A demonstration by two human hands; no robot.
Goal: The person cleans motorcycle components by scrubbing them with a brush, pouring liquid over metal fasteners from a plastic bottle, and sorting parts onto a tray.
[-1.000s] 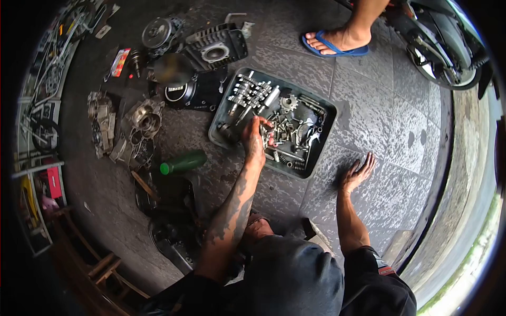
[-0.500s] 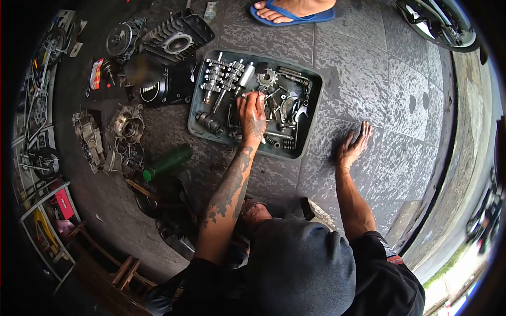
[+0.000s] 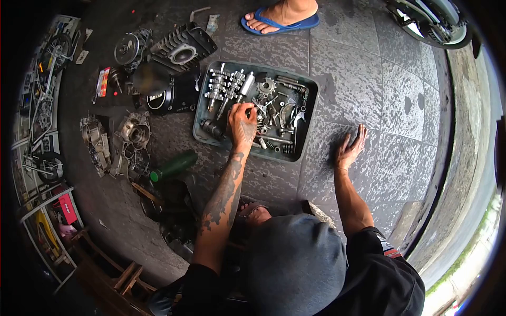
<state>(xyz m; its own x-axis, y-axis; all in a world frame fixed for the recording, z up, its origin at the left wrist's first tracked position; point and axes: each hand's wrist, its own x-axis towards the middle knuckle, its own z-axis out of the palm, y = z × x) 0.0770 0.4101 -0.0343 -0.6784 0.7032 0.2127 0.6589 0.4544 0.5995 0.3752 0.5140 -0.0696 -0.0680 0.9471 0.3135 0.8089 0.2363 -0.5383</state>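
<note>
A dark rectangular tray [image 3: 313, 113] on the floor holds gear shafts [image 3: 224, 87], a sprocket [image 3: 266, 86], springs, bolts and other metal parts. Over the tray's lower left middle, my left hand [image 3: 243, 125] reaches in with its fingers bent together among the small parts. What its fingertips hold, if anything, is hidden. Right of the tray, my right hand [image 3: 350, 149] rests on the floor tiles with its fingers spread and nothing in it. A dark cylindrical part [image 3: 211, 127] lies in the tray, left of my left hand.
Left of the tray are a finned cylinder [image 3: 184, 52], a black cover [image 3: 182, 95], metal casings [image 3: 134, 134] and a green bottle [image 3: 174, 165]. Another person's foot in a blue sandal [image 3: 282, 20] stands beyond the tray. A motorcycle wheel [image 3: 435, 26] is at the upper right.
My left hand has shifted left over the tray from the heap of small parts, its fingers still bent. The right hand stays on the floor. The camera view has shifted.
</note>
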